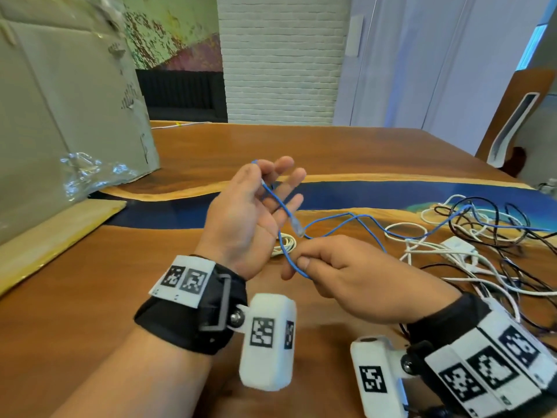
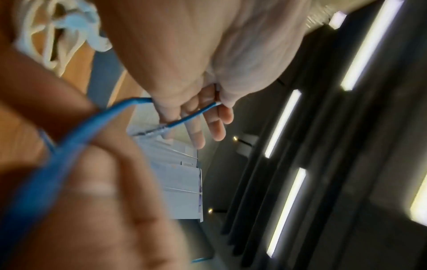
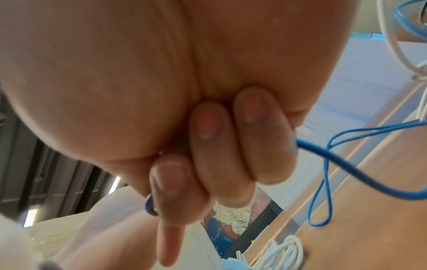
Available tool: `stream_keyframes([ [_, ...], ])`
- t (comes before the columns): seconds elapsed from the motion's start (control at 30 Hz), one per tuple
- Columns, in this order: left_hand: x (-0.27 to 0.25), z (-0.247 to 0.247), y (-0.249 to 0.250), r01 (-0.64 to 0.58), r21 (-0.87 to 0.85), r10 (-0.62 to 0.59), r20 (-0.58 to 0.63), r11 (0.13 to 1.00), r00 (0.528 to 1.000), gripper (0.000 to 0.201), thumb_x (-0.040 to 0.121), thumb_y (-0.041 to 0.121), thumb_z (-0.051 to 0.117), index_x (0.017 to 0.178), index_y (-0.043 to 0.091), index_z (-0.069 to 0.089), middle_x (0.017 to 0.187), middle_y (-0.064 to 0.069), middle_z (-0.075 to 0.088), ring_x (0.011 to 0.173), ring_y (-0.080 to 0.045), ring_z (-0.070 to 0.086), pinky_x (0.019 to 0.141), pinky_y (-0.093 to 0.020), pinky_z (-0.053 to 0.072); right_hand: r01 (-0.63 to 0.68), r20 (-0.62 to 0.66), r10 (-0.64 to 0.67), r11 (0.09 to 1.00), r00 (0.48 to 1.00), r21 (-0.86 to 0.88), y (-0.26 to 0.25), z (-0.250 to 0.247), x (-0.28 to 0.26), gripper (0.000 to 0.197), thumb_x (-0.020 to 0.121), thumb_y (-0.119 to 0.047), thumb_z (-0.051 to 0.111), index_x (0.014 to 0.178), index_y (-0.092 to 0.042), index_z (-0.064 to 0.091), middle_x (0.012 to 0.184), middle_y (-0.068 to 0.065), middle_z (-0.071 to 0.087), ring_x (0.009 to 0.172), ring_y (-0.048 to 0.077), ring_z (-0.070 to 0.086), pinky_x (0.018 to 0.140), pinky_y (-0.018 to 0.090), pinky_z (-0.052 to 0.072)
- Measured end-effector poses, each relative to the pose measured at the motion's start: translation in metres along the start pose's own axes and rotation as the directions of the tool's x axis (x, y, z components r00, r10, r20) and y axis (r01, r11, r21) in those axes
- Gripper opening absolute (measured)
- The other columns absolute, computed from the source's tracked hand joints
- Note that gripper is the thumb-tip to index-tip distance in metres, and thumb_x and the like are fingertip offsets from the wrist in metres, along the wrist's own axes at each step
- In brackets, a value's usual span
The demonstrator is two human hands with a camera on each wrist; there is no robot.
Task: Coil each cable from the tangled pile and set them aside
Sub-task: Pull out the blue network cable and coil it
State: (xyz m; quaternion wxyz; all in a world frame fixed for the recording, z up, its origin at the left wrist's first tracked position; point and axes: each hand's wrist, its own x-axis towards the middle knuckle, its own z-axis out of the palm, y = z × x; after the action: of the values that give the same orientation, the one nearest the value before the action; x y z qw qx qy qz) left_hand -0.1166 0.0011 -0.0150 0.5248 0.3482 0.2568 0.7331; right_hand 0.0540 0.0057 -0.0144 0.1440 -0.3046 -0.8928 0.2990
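Note:
A thin blue cable (image 1: 361,217) runs from the tangled pile (image 1: 488,236) of black and white cables at the right to both hands. My left hand (image 1: 271,185) is raised with its fingers spread. Its thumb pins the blue cable (image 2: 191,115) near the fingertips. The cable's clear plug (image 1: 297,227) hangs below that hand. My right hand (image 1: 301,262) pinches the same cable (image 3: 346,164) just below, with its other fingers (image 3: 242,146) curled. A loop of blue cable spans between the two hands. A coiled white cable (image 1: 284,244) lies on the table behind them.
A large cardboard box (image 1: 69,116) with crumpled plastic film (image 1: 87,173) stands at the left on the wooden table (image 1: 361,152). A flat cardboard piece (image 1: 54,236) lies in front of it. A chair back (image 1: 512,122) rises at the far right.

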Motion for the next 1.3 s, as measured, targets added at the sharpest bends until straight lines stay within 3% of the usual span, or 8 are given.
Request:
stream_keyframes([
  [0.1, -0.004, 0.001, -0.007, -0.092, 0.475, 0.054, 0.093, 0.875, 0.994, 0.030, 0.112, 0.019, 0.035, 0.095, 0.009, 0.058, 0.084, -0.009, 0.072, 0.067, -0.024, 0.067, 0.070, -0.037, 0.055, 0.031, -0.086, -0.014, 0.979, 0.996, 0.201, -0.001, -0.007, -0.005, 0.029, 0.105, -0.024, 0.054, 0.085, -0.011, 0.072, 0.051, -0.015, 0.049, 0.050, -0.001, 0.044, 0.054, 0.016, 0.033],
  [0.27, -0.017, 0.004, -0.011, -0.056, 0.795, -0.252, 0.257, 0.604, 0.933, 0.034, 0.110, 0.024, 0.043, 0.086, 0.014, 0.065, 0.054, -0.006, 0.056, 0.044, -0.023, 0.042, 0.039, -0.021, 0.034, 0.089, -0.379, 0.023, 0.958, 0.925, 0.273, 0.011, -0.028, -0.014, 0.024, 0.098, -0.006, 0.063, 0.076, 0.001, 0.070, 0.050, -0.016, 0.060, 0.046, -0.004, 0.054, 0.052, 0.005, 0.037],
  [0.43, -0.017, 0.000, -0.008, 0.110, 0.679, -0.413, 0.302, 0.726, 0.860, 0.050, 0.106, 0.036, 0.038, 0.091, 0.008, 0.077, 0.045, 0.001, 0.021, 0.040, -0.017, 0.023, 0.049, -0.041, 0.024, 0.099, -0.558, 0.098, 0.945, 0.824, 0.312, 0.026, -0.040, -0.016, 0.019, 0.095, -0.009, 0.068, 0.084, 0.006, 0.071, 0.037, -0.018, 0.048, 0.037, -0.001, 0.049, 0.043, 0.006, 0.035],
  [0.63, -0.021, 0.003, -0.009, 0.167, 0.473, -0.351, 0.333, 0.865, 0.875, 0.035, 0.102, 0.021, 0.045, 0.094, 0.007, 0.076, 0.055, 0.004, 0.020, 0.051, -0.018, 0.028, 0.064, -0.029, 0.047, 0.066, -0.571, 0.138, 0.945, 0.809, 0.322, 0.031, -0.037, -0.012, 0.020, 0.099, -0.014, 0.064, 0.088, 0.000, 0.074, 0.040, -0.019, 0.049, 0.040, -0.002, 0.050, 0.043, 0.007, 0.035],
  [0.83, -0.018, 0.009, -0.001, 0.315, 0.035, -0.309, 0.316, 0.948, 0.897, 0.038, 0.099, 0.030, 0.044, 0.108, 0.005, 0.071, 0.059, 0.008, 0.013, 0.049, -0.009, 0.009, 0.046, -0.023, 0.017, -0.004, -0.444, 0.130, 0.962, 0.887, 0.274, 0.039, -0.021, 0.000, 0.025, 0.106, -0.018, 0.052, 0.105, -0.028, 0.076, 0.055, -0.002, 0.042, 0.050, 0.010, 0.033, 0.049, 0.022, 0.029],
  [1.07, -0.007, 0.008, 0.002, 0.143, -0.310, -0.128, 0.069, 0.940, 0.989, 0.026, 0.107, 0.023, 0.039, 0.111, 0.008, 0.060, 0.060, 0.007, 0.028, 0.046, -0.006, 0.035, 0.049, -0.019, 0.040, -0.109, -0.044, 0.108, 0.994, 0.993, -0.011, 0.026, -0.003, 0.001, 0.028, 0.109, -0.023, 0.045, 0.120, -0.030, 0.070, 0.062, -0.002, 0.064, 0.056, 0.005, 0.049, 0.064, 0.029, 0.044],
  [1.17, -0.001, 0.003, 0.002, -0.004, -0.268, -0.017, -0.076, 0.963, 0.997, 0.020, 0.110, 0.015, 0.037, 0.103, 0.009, 0.054, 0.060, 0.002, 0.040, 0.061, -0.013, 0.061, 0.072, -0.029, 0.060, -0.075, 0.070, 0.071, 0.995, 0.995, 0.062, 0.014, 0.006, -0.001, 0.024, 0.108, -0.025, 0.048, 0.114, -0.019, 0.071, 0.057, -0.003, 0.055, 0.055, 0.010, 0.045, 0.063, 0.030, 0.043],
  [1.3, -0.006, 0.008, -0.009, -0.046, 0.175, 0.051, -0.023, 0.983, 0.998, 0.019, 0.112, 0.013, 0.031, 0.106, 0.009, 0.048, 0.071, -0.005, 0.066, 0.092, -0.027, 0.076, 0.090, -0.039, 0.061, -0.011, 0.025, 0.008, 0.991, 1.000, 0.130, 0.005, 0.001, -0.003, 0.027, 0.105, -0.029, 0.054, 0.104, -0.016, 0.077, 0.050, -0.010, 0.044, 0.050, 0.007, 0.036, 0.055, 0.024, 0.034],
])
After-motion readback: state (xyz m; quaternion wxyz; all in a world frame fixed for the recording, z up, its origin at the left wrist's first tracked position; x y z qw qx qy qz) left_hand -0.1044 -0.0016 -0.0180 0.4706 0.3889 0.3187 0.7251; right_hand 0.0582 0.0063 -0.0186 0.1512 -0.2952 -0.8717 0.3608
